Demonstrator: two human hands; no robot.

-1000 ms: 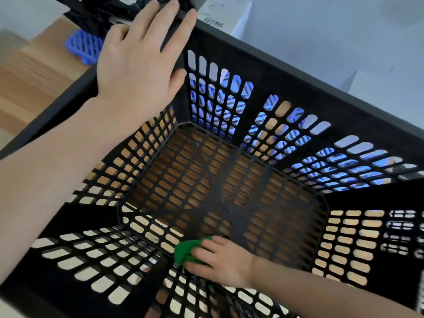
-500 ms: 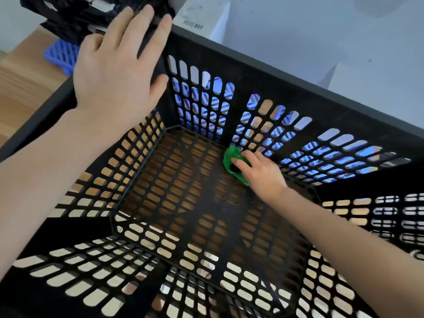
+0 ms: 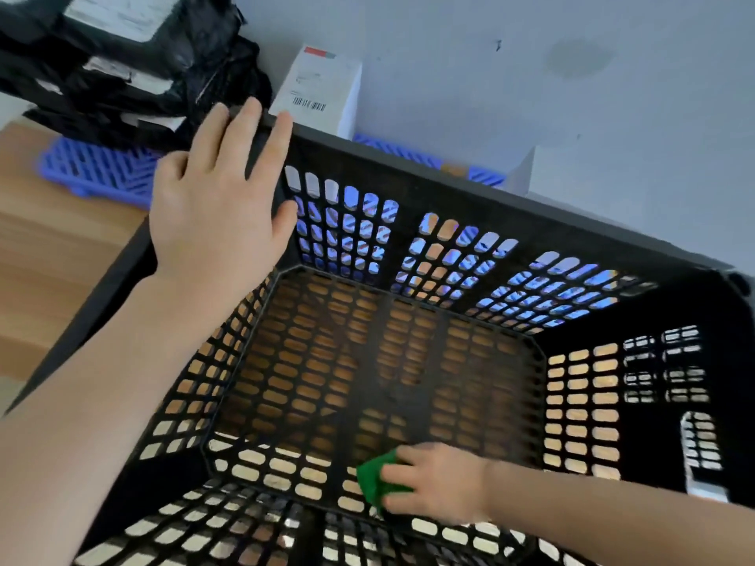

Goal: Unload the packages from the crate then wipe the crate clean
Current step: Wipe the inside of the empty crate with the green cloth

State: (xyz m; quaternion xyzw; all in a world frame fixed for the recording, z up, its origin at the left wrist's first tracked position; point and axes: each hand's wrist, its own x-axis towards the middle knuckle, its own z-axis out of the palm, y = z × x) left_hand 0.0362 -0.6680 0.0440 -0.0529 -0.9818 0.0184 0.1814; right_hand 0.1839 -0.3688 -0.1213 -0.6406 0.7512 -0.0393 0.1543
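Wooden table (image 3: 49, 247) bears crate (image 3: 490, 222); barcoded box (image 3: 322, 89) behind.

White box (image 3: 322, 89) behind the crate: barcode near its lower edge, red and grey strip at top, faint print lines too small to read. Black packages (image 3: 122, 63) carry white labels, text blurred, unreadable. No legible words or numbers.
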